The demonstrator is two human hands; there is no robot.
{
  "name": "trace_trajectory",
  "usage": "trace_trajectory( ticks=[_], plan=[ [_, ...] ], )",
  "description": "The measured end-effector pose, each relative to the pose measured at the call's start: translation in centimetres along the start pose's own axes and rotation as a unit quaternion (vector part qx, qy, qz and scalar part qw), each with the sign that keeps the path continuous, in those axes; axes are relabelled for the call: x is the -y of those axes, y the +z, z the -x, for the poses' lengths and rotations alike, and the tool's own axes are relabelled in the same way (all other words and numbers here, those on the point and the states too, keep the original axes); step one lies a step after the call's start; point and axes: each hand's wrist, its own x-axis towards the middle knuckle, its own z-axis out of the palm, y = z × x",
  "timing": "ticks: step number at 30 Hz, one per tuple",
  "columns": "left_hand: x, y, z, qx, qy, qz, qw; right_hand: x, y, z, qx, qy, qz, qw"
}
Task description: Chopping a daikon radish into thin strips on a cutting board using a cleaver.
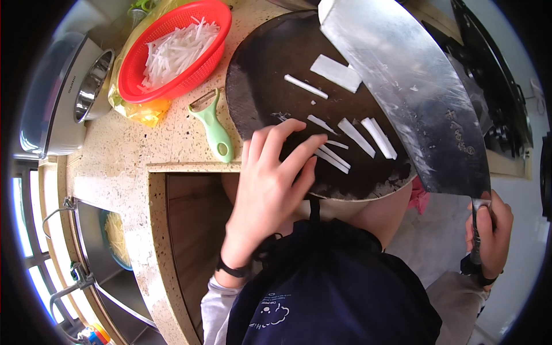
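Note:
My right hand (493,233) grips the handle of a large steel cleaver (414,90). Its broad blade reaches up over the right side of the round dark chopping board (267,60) and bears engraved writing. My left hand (274,172) is over the board's lower left, fingers apart and curled. Its fingertips are beside a few thin white vegetable strips (336,161); whether they touch is hard to tell. Thicker white sticks (379,138) lie to the right of them. Farther up the board are a flat white slab (336,72), partly next to the blade, and a single stick (306,86).
A red plastic colander (211,58) holds white vegetable shreds (181,51). Near it on the speckled counter (172,142) lies a green peeler (211,125). A steel bowl (97,86) stands at left. Pale shreds fill a blue bowl (103,241) in the sink. A gas stove (487,73) is at right.

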Motion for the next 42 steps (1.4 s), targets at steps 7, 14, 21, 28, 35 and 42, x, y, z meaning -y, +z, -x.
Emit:
trace_trajectory(
  ticks=[7, 14, 21, 28, 35, 42],
  plan=[
    [0.2, -2.7, -2.6, 0.181, 0.051, 0.042, 0.981, -2.2, -0.1, 1.8, -0.010, 0.047, -0.066, 0.997],
    [-0.5, -3.0, -4.9, 0.316, 0.069, 0.045, 0.945, -3.8, 0.3, 2.7, 0.011, 0.074, -0.101, 0.992],
    [-0.6, -3.1, -5.0, 0.280, 0.112, 0.010, 0.953, -4.8, 0.2, 2.7, 0.015, 0.062, -0.108, 0.992],
    [8.1, -8.9, -9.9, 0.107, -0.052, -0.115, 0.986, -5.7, -0.5, 3.8, 0.007, 0.060, -0.109, 0.992],
    [21.1, -12.2, -12.0, 0.131, -0.181, -0.254, 0.941, -6.1, -0.9, 4.7, 0.008, 0.046, -0.104, 0.994],
    [20.5, -10.0, -11.0, 0.064, -0.158, -0.410, 0.896, -5.6, -1.2, 5.0, 0.018, 0.044, -0.088, 0.995]
  ],
)
